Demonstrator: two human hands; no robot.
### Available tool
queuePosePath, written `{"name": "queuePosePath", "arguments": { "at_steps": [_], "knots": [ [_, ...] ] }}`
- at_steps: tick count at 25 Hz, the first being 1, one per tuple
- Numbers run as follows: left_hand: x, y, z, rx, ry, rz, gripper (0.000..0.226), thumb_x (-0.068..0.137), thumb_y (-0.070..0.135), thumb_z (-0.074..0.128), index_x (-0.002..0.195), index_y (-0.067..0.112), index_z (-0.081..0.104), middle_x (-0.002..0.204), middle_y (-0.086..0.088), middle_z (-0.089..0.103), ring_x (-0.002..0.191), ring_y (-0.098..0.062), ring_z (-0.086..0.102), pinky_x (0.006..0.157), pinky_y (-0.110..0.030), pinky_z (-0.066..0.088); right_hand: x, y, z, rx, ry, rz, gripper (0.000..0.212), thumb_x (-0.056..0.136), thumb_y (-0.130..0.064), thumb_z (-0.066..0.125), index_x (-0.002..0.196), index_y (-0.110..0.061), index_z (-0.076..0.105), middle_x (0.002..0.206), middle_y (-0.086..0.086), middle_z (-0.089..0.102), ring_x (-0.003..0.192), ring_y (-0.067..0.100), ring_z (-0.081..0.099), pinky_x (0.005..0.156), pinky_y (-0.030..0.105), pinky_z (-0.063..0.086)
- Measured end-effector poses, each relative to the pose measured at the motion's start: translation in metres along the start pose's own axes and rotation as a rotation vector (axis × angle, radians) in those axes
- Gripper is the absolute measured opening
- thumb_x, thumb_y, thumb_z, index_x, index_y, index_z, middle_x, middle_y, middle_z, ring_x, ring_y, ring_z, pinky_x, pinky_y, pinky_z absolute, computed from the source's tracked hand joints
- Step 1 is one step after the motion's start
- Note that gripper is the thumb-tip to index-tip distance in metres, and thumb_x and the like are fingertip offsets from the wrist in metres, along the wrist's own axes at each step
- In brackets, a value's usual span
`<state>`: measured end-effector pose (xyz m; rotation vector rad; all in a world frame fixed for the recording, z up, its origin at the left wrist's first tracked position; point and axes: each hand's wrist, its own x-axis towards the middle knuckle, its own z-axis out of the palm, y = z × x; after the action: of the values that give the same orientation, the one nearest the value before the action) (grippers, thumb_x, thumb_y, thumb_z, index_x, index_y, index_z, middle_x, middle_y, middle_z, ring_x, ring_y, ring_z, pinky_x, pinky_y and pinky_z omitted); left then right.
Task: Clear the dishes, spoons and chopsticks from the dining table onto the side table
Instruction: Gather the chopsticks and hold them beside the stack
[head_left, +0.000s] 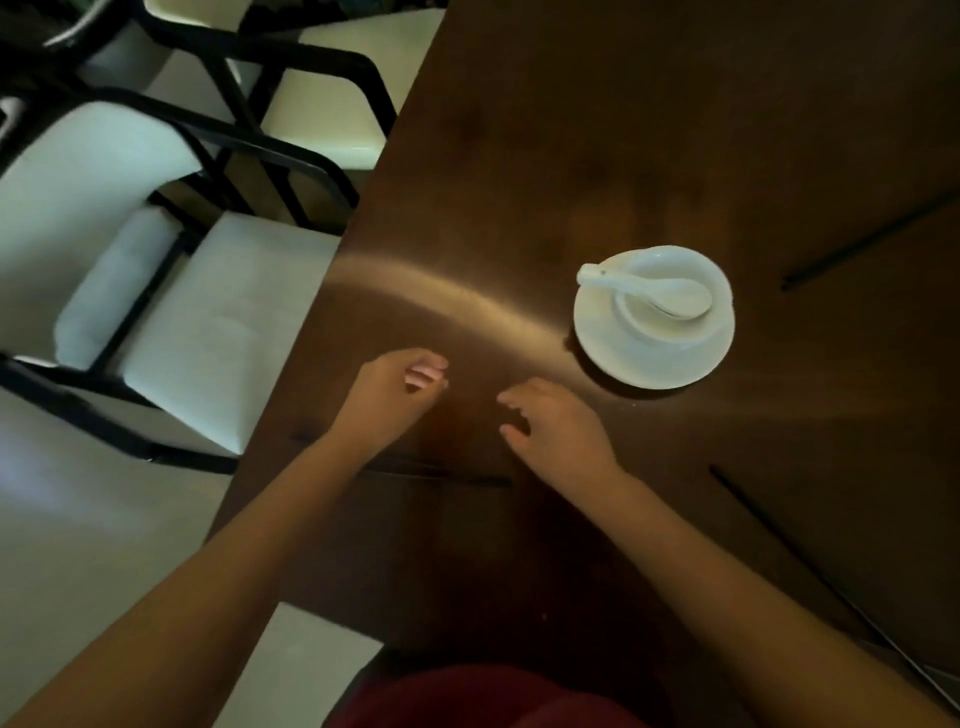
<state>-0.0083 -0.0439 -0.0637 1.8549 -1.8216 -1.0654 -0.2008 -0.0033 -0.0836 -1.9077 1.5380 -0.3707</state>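
Fingers (511, 400) of both hands loosely curled, holding nothing; bowl (660, 306) lies just beyond right hand (558, 434).

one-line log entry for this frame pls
left hand: empty, curled | right hand: empty, relaxed | white ceramic spoon in white bowl on saucer | dark chopsticks: on table

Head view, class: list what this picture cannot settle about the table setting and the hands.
- Chopsticks: far ends cut off by the right edge.
- Bowl on the saucer: the spoon covers part of its inside; contents unclear.
- Dark sticks near the forearms: dim light, partly covered by the arms.
- Left hand, right hand: contact with the table unclear.
- Side table: out of frame.
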Motion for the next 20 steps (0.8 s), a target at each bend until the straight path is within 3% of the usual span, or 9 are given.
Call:
{"name": "queuePosePath", "arguments": {
  "at_steps": [2,7,13,16,20],
  "knots": [
    [-0.015,-0.027,-0.002,0.124,-0.024,0.046,0.022,0.077,0.012,0.071,0.099,0.01,0.067,0.096,-0.008,0.068,0.085,-0.017,0.064,0.075,-0.012,0.045,-0.002,-0.012,0.027,-0.08,-0.061,-0.017,0.039,0.085,-0.026,0.061,0.122,-0.02,0.056,0.121,0.002,0.059,0.114,0.019,0.052,0.091,0.033,0.045],
    [-0.035,-0.077,0.005,0.555,-0.315,0.233,0.041,0.078,0.023,0.068,0.116,0.01,0.059,0.116,-0.008,0.057,0.108,-0.024,0.052,0.093,-0.033,0.042,-0.008,-0.022,0.072,-0.266,-0.188,-0.017,0.036,0.085,-0.03,0.058,0.119,-0.019,0.055,0.117,0.002,0.055,0.11,0.02,0.048,0.089,0.034,0.045],
    [-0.02,-0.077,0.01,0.695,-0.388,0.409,0.019,0.087,0.018,0.053,0.103,0.01,0.057,0.11,-0.008,0.057,0.102,-0.024,0.052,0.083,-0.035,0.043,-0.007,-0.019,0.08,-0.36,-0.131,-0.035,0.016,0.087,-0.021,0.053,0.102,-0.015,0.057,0.104,0.006,0.059,0.098,0.022,0.052,0.08,0.033,0.043],
    [-0.015,-0.071,0.017,0.733,-0.416,0.451,0.018,0.091,0.016,0.046,0.106,0.012,0.053,0.111,-0.008,0.056,0.102,-0.024,0.051,0.079,-0.033,0.044,-0.006,-0.01,0.076,-0.374,-0.142,-0.007,0.019,0.088,-0.019,0.053,0.106,-0.015,0.055,0.107,0.007,0.061,0.101,0.024,0.053,0.088,0.036,0.041],
    [-0.011,-0.062,0.027,0.74,-0.512,0.472,0.026,0.093,0.018,0.043,0.117,0.012,0.052,0.117,-0.01,0.054,0.108,-0.025,0.049,0.086,-0.035,0.045,-0.012,-0.001,0.067,-0.397,-0.16,0.011,0.018,0.089,-0.02,0.05,0.104,-0.014,0.058,0.107,0.008,0.061,0.104,0.026,0.052,0.09,0.039,0.036]
  ]
}}
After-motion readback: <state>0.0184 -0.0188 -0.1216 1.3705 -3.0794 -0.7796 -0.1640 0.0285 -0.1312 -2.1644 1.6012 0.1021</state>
